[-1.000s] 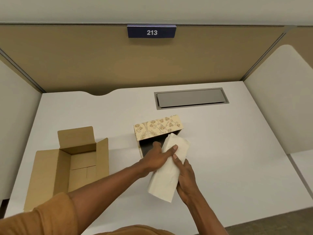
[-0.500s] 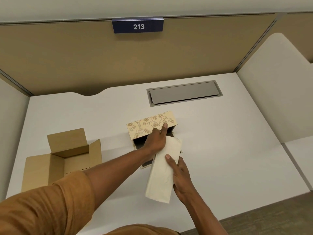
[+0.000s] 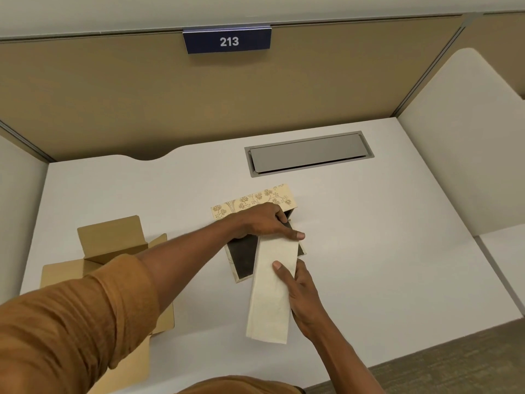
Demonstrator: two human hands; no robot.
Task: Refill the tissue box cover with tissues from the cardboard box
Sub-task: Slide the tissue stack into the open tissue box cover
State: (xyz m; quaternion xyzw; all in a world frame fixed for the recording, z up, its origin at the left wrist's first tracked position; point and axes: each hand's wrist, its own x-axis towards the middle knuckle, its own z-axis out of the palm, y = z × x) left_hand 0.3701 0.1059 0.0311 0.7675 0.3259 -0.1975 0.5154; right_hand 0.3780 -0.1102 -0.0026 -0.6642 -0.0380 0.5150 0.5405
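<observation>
The tissue box cover (image 3: 255,201) lies open mid-way across the desk (image 3: 383,251), with wide room to its right and the cardboard box (image 3: 110,240) to its left. The left hand (image 3: 261,223) grips its wall; the right hand (image 3: 301,291) clasps the tissue stack (image 3: 270,302), which is angled into the opening.

Floral beige tissue box cover (image 3: 252,201) mid-table, dark inside exposed. Long white tissue stack (image 3: 270,291) lies lengthwise, far end over that opening. Brown cardboard box (image 3: 113,240) near left, flaps open.

Left arm stretched forward, left hand (image 3: 264,223) palm-down, fingers curled; right hand (image 3: 302,294) nearer, thumb uppermost, fingers gripping.
</observation>
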